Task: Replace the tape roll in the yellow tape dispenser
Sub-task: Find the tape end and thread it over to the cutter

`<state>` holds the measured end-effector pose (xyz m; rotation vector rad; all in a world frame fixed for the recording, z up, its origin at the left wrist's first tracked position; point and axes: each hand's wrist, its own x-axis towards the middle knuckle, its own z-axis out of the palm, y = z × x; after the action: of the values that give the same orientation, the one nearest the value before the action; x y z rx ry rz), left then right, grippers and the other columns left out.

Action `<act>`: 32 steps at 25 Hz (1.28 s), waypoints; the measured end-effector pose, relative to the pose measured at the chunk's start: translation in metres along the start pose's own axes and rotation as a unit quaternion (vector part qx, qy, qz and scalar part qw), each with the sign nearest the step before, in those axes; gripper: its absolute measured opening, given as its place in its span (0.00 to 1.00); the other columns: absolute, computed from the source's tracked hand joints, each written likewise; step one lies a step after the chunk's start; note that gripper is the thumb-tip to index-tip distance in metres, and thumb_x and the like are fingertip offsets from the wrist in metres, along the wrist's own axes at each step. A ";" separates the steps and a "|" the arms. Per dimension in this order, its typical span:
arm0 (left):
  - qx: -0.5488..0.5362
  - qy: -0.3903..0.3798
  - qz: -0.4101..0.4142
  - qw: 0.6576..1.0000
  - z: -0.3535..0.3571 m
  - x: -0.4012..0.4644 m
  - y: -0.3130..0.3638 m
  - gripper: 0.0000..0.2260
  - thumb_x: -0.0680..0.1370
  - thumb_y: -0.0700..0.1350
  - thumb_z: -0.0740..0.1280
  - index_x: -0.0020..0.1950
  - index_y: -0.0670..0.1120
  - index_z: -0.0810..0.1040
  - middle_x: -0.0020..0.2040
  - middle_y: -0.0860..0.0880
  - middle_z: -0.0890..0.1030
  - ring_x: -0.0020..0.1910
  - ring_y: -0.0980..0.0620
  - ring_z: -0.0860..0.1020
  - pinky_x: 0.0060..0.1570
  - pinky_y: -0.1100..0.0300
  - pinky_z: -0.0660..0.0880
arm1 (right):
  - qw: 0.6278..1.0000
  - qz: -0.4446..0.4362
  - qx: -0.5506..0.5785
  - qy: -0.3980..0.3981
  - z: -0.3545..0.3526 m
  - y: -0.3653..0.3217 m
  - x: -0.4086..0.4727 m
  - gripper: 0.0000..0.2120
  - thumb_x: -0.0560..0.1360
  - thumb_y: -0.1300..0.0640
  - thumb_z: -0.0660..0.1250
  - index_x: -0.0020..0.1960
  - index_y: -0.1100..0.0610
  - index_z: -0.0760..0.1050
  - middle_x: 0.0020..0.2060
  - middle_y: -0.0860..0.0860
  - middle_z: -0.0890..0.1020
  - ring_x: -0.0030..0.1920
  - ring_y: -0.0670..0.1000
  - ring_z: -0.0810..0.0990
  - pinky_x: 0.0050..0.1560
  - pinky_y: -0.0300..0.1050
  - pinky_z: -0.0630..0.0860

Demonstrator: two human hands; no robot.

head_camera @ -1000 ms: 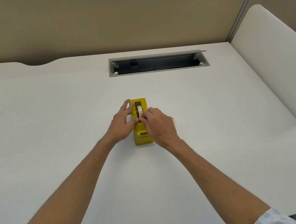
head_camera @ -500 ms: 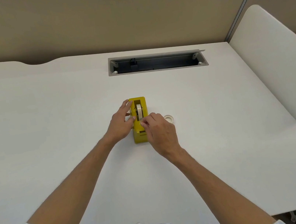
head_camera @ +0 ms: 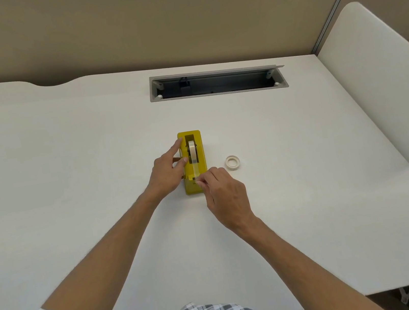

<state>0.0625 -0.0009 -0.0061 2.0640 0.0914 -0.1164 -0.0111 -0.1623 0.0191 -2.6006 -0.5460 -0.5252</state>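
Note:
The yellow tape dispenser [head_camera: 196, 185] stands in the middle of the white desk [head_camera: 67, 176], long axis pointing away from me. A pale tape roll [head_camera: 192, 151] sits upright in its slot, and a clear strip of tape runs from it toward the near end. My left hand [head_camera: 167, 172] rests against the dispenser's left side, fingers spread. My right hand [head_camera: 224, 197] pinches the free end of the tape strip at the dispenser's near end. A second, thin white tape roll [head_camera: 232, 162] lies flat on the desk just right of the dispenser.
An open cable trough [head_camera: 217, 83] is set into the desk behind the dispenser. A tan partition wall [head_camera: 124, 28] runs along the back, and a curved cream divider [head_camera: 375, 90] borders the right side. A plant shows at the top right.
My right hand has drawn back from the roll toward me, pulling the tape strip to the dispenser's near end. The thin roll on the desk, hidden before, is now uncovered.

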 end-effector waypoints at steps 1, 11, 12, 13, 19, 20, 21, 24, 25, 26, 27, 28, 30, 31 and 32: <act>0.001 0.000 -0.001 1.000 0.000 0.000 0.000 0.24 0.81 0.46 0.61 0.76 0.58 0.60 0.72 0.47 0.70 0.67 0.45 0.73 0.54 0.47 0.80 | 1.000 -0.005 -0.005 0.003 0.001 0.001 -0.001 0.03 0.78 0.61 0.68 0.45 0.59 0.79 0.39 0.53 0.81 0.38 0.52 0.78 0.30 0.43 0.72; 0.082 0.168 0.063 0.980 0.007 -0.020 0.004 0.14 0.78 0.48 0.66 0.63 0.48 0.76 0.59 0.49 0.80 0.54 0.52 0.80 0.50 0.55 0.79 | 0.999 -0.020 -0.013 0.025 0.020 0.009 -0.011 0.04 0.76 0.60 0.69 0.47 0.60 0.80 0.39 0.54 0.82 0.37 0.52 0.78 0.32 0.42 0.74; 0.076 0.186 0.080 0.976 0.009 -0.026 0.006 0.10 0.77 0.47 0.67 0.57 0.48 0.78 0.53 0.51 0.82 0.50 0.53 0.80 0.45 0.55 0.80 | 0.999 -0.024 -0.019 0.033 0.021 0.010 -0.011 0.03 0.76 0.60 0.70 0.47 0.60 0.80 0.39 0.54 0.82 0.37 0.52 0.78 0.31 0.42 0.74; 0.065 0.185 0.091 0.976 0.011 -0.032 0.007 0.07 0.76 0.47 0.67 0.52 0.48 0.79 0.48 0.52 0.82 0.46 0.54 0.80 0.42 0.54 0.80 | 0.998 -0.026 -0.026 0.042 0.023 0.011 -0.011 0.03 0.75 0.60 0.70 0.47 0.60 0.80 0.39 0.54 0.82 0.37 0.52 0.78 0.31 0.42 0.73; 0.029 0.113 0.106 0.987 0.026 -0.060 0.002 0.07 0.76 0.45 0.69 0.52 0.45 0.81 0.50 0.48 0.81 0.48 0.53 0.77 0.42 0.61 0.78 | 0.995 -0.032 -0.061 0.066 0.031 0.015 -0.012 0.03 0.76 0.60 0.69 0.48 0.59 0.80 0.38 0.53 0.79 0.36 0.52 0.76 0.29 0.44 0.73; 0.026 0.109 0.110 0.988 0.026 -0.061 0.001 0.08 0.76 0.45 0.69 0.53 0.44 0.81 0.50 0.48 0.81 0.48 0.53 0.77 0.43 0.61 0.78 | 0.995 -0.034 -0.066 0.069 0.031 0.015 -0.012 0.03 0.76 0.59 0.70 0.48 0.58 0.80 0.37 0.53 0.79 0.36 0.52 0.76 0.29 0.44 0.72; 0.025 0.105 0.114 0.988 0.024 -0.061 0.000 0.09 0.76 0.44 0.69 0.54 0.44 0.81 0.51 0.48 0.81 0.49 0.52 0.77 0.44 0.61 0.78 | 0.994 -0.036 -0.070 0.072 0.031 0.015 -0.013 0.03 0.76 0.59 0.70 0.47 0.58 0.81 0.37 0.53 0.79 0.36 0.52 0.75 0.29 0.44 0.72; 0.025 0.095 0.130 0.987 0.021 -0.060 -0.003 0.09 0.75 0.44 0.70 0.55 0.44 0.82 0.51 0.48 0.81 0.49 0.53 0.77 0.44 0.62 0.78 | 0.994 -0.037 -0.077 0.073 0.030 0.016 -0.014 0.04 0.77 0.58 0.68 0.46 0.57 0.80 0.38 0.52 0.79 0.36 0.52 0.75 0.28 0.43 0.72; 0.031 0.093 0.136 0.986 0.020 -0.060 -0.005 0.10 0.75 0.44 0.71 0.55 0.44 0.82 0.51 0.49 0.81 0.48 0.53 0.77 0.43 0.63 0.78 | 0.994 -0.036 -0.075 0.069 0.029 0.016 -0.014 0.05 0.77 0.57 0.67 0.46 0.57 0.80 0.38 0.52 0.80 0.36 0.52 0.75 0.29 0.43 0.72; 0.040 0.091 0.143 0.985 0.020 -0.059 -0.006 0.10 0.75 0.45 0.71 0.55 0.44 0.82 0.51 0.49 0.81 0.48 0.53 0.78 0.42 0.64 0.78 | 0.995 -0.038 -0.073 0.065 0.029 0.016 -0.015 0.05 0.77 0.57 0.67 0.46 0.57 0.80 0.39 0.52 0.80 0.36 0.51 0.76 0.29 0.43 0.72; 0.053 0.089 0.151 0.983 0.019 -0.059 -0.008 0.10 0.75 0.45 0.71 0.55 0.44 0.81 0.51 0.49 0.81 0.48 0.53 0.78 0.41 0.65 0.77 | 0.995 -0.041 -0.070 0.059 0.029 0.017 -0.017 0.05 0.77 0.58 0.66 0.47 0.57 0.81 0.40 0.52 0.81 0.37 0.51 0.76 0.30 0.43 0.72; 0.067 0.087 0.160 0.981 0.018 -0.059 -0.010 0.11 0.75 0.46 0.70 0.55 0.44 0.81 0.52 0.49 0.81 0.48 0.54 0.78 0.40 0.65 0.77 | 0.995 -0.045 -0.068 0.054 0.029 0.018 -0.020 0.06 0.77 0.58 0.66 0.49 0.57 0.81 0.41 0.52 0.81 0.37 0.52 0.77 0.31 0.43 0.72; 0.104 0.084 0.182 0.974 0.015 -0.058 -0.012 0.11 0.76 0.47 0.70 0.56 0.45 0.81 0.52 0.49 0.81 0.49 0.54 0.78 0.40 0.65 0.77 | 0.996 -0.044 -0.058 0.045 0.029 0.020 -0.023 0.08 0.76 0.58 0.67 0.53 0.57 0.81 0.42 0.52 0.81 0.38 0.52 0.77 0.31 0.43 0.74; 0.124 0.084 0.195 0.969 0.014 -0.058 -0.013 0.11 0.76 0.47 0.70 0.56 0.44 0.81 0.52 0.49 0.81 0.49 0.53 0.78 0.41 0.64 0.77 | 0.997 -0.042 -0.050 0.042 0.028 0.021 -0.024 0.09 0.76 0.59 0.67 0.54 0.57 0.81 0.43 0.52 0.82 0.38 0.51 0.77 0.30 0.43 0.74; 0.144 0.083 0.205 0.964 0.013 -0.058 -0.013 0.11 0.76 0.48 0.70 0.55 0.44 0.81 0.52 0.48 0.81 0.48 0.52 0.79 0.42 0.62 0.78 | 0.998 -0.041 -0.041 0.039 0.028 0.022 -0.025 0.09 0.75 0.59 0.68 0.55 0.57 0.81 0.43 0.52 0.82 0.38 0.51 0.78 0.30 0.43 0.75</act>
<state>0.0030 -0.0073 -0.0163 2.3338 -0.2659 0.3177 -0.0147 -0.1746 -0.0221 -2.6311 -0.6191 -0.6859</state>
